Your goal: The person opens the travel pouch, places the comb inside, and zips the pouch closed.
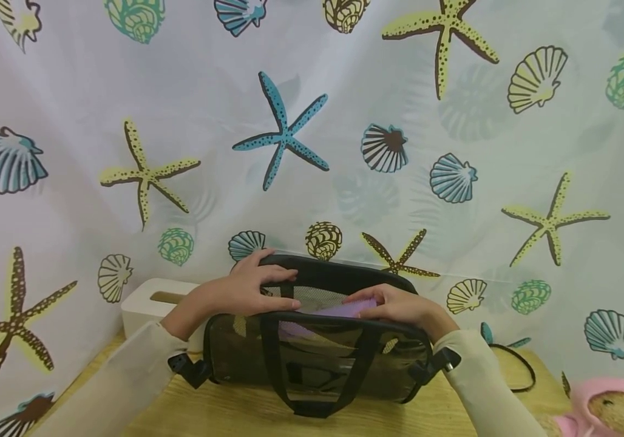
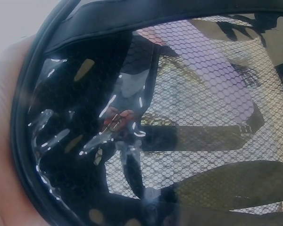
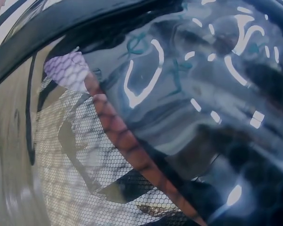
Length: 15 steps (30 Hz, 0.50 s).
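A see-through toiletry bag [image 1: 235,355] with black trim and a mesh lining stands unzipped on the table. My right hand [image 1: 399,304] reaches over its right end and pinches a lilac comb [image 1: 342,311] between thumb and fingers. The comb slants down into the bag, its lower part visible through the front panel. In the left wrist view the comb [image 2: 205,61] shows as a long lilac bar behind mesh. Across the bag's left end lies my left hand [image 1: 246,286], fingers extended over the opening and thumb along the front rim.
Behind the bag's left end is a white tissue box [image 1: 142,297]. A black cable [image 1: 530,370] curves on the wooden table [image 1: 224,413] at right. A plush toy in a pink hood [image 1: 607,394] sits at the lower right corner. A shell-and-starfish curtain [image 1: 345,91] hangs behind.
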{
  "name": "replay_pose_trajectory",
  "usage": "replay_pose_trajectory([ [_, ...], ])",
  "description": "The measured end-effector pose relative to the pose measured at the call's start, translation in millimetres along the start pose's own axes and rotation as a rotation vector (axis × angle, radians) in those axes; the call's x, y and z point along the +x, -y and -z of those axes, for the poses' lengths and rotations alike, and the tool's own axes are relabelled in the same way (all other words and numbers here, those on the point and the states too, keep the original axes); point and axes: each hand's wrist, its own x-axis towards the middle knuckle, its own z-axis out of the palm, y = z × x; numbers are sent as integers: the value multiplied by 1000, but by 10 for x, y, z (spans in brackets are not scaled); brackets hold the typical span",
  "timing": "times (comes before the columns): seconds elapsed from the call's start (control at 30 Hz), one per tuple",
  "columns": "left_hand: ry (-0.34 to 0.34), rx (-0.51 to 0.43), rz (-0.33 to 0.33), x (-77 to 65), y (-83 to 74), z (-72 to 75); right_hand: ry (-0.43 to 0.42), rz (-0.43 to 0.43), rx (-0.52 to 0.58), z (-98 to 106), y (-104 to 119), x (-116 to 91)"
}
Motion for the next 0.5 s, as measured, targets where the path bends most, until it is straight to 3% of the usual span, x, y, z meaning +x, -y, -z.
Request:
replay_pose_trajectory([
  [0.5, -4, -3, 4, 10, 19, -8, 7, -18, 25, -3, -6, 5],
])
